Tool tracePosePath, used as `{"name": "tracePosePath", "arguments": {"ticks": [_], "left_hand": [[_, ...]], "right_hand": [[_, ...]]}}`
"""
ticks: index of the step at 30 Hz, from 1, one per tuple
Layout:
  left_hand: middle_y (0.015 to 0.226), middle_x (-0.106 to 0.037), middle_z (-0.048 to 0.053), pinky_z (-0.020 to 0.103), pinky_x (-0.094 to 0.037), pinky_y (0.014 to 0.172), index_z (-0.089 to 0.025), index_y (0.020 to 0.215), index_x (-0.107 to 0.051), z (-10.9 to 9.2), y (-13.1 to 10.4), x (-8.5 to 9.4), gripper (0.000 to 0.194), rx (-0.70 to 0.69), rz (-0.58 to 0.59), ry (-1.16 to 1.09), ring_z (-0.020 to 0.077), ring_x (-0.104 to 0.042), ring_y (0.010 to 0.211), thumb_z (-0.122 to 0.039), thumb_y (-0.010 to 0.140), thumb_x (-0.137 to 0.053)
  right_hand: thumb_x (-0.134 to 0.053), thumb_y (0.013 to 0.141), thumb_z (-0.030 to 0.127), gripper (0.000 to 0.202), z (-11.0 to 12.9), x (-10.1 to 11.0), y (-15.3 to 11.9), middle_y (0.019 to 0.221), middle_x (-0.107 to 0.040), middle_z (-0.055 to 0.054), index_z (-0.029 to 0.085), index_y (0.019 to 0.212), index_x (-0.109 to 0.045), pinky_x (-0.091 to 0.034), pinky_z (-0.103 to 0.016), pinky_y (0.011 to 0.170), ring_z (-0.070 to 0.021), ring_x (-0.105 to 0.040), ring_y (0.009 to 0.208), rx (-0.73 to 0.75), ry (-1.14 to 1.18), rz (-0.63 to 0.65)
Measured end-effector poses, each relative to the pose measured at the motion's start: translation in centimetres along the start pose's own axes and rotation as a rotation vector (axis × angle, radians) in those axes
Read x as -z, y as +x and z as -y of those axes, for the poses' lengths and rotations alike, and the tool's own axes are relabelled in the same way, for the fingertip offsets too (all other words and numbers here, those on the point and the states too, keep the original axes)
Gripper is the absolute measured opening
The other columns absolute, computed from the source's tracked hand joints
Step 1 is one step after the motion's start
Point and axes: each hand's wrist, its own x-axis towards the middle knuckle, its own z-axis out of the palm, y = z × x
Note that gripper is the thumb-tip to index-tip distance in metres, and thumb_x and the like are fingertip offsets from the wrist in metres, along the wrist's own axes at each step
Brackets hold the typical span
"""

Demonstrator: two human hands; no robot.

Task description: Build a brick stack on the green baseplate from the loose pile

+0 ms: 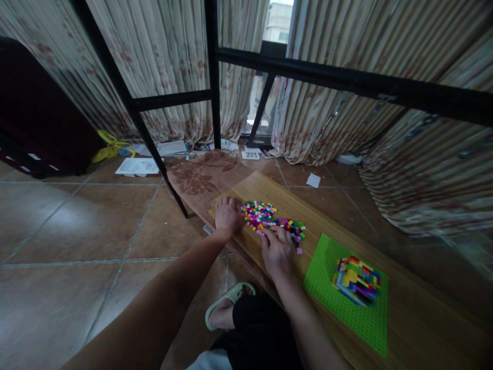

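A pile of small multicoloured bricks (259,211) lies on a wooden board (327,216). My left hand (228,215) rests on the board at the pile's left edge, its fingers bent; whether anything is under them is hidden. At the pile's near edge is my right hand (278,247), thumb and index finger together by a pink brick; what they hold is too small to make out. To the right, a green baseplate (321,275) carries a built block of coloured bricks (356,280).
Black metal bars (331,74) cross above the board's far side. A patterned brown cloth (204,177) lies under the board's left end. Farther off are curtains (169,56), papers (313,180) on the tiled floor and a dark suitcase (38,108).
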Motion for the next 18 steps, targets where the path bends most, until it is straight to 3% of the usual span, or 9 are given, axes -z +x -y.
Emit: {"name": "tracePosePath", "arguments": {"ticks": [4, 12, 18], "left_hand": [[0.118, -0.058, 0.013, 0.041, -0.036, 0.096, -0.017, 0.112, -0.058, -0.1, 0.0, 0.1, 0.029, 0.012, 0.005, -0.015, 0.0282, -0.05, 0.112, -0.025, 0.088, -0.044], [0.118, -0.058, 0.012, 0.04, -0.038, 0.095, -0.017, 0.111, -0.059, 0.0, 0.0, 0.0, 0.028, 0.002, -0.014, -0.005, 0.0286, -0.051, 0.11, -0.026, 0.087, -0.046], [0.117, -0.058, 0.013, 0.042, -0.038, 0.096, -0.018, 0.112, -0.058, 0.2, 0.0, -0.2, 0.029, -0.004, -0.012, -0.003, 0.0287, -0.051, 0.111, -0.025, 0.087, -0.046]], "right_hand": [[-0.05, 0.09, 0.023, 0.022, 0.8, -0.4, 0.4, 0.098, -0.059, -0.007, 0.025, 0.094, -0.071, -0.036, -0.035, 0.083, -0.0222, -0.045, 0.092, 0.027, -0.01, 0.053], [-0.047, 0.092, 0.023, 0.023, -3.1, -0.1, -0.8, 0.097, -0.062, -0.008, 0.02, 0.094, -0.07, -0.036, -0.034, 0.083, -0.0215, -0.047, 0.091, -0.052, -0.064, -0.044], [-0.046, 0.089, 0.02, 0.023, -3.8, -0.3, 0.5, 0.095, -0.062, -0.009, 0.02, 0.09, -0.069, -0.036, -0.036, 0.082, -0.0227, -0.046, 0.09, -0.092, -0.105, -0.062]]}}
